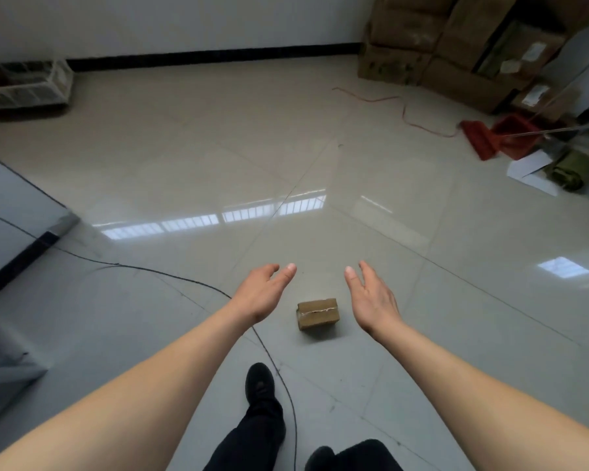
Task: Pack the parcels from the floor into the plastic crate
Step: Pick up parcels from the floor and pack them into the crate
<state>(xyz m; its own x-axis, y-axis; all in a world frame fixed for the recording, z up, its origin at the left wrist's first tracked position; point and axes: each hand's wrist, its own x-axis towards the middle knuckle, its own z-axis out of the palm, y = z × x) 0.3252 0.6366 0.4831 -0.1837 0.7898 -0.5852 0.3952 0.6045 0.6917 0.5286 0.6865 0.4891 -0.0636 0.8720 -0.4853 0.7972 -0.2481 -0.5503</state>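
Down on the glossy tiled floor (320, 171) a small brown taped parcel (318, 314) sits alone, between the person's two outstretched arms. Seen from the head camera, the left hand (264, 294) and the right hand (371, 297) both hover above it, palms facing each other, fingers straight, gripping nothing. A white plastic crate (24, 85) stands far off by the wall, stacked cardboard boxes (456, 45) fill the opposite corner, and a thin black cable (184, 283) snakes past a black shoe (259, 382).
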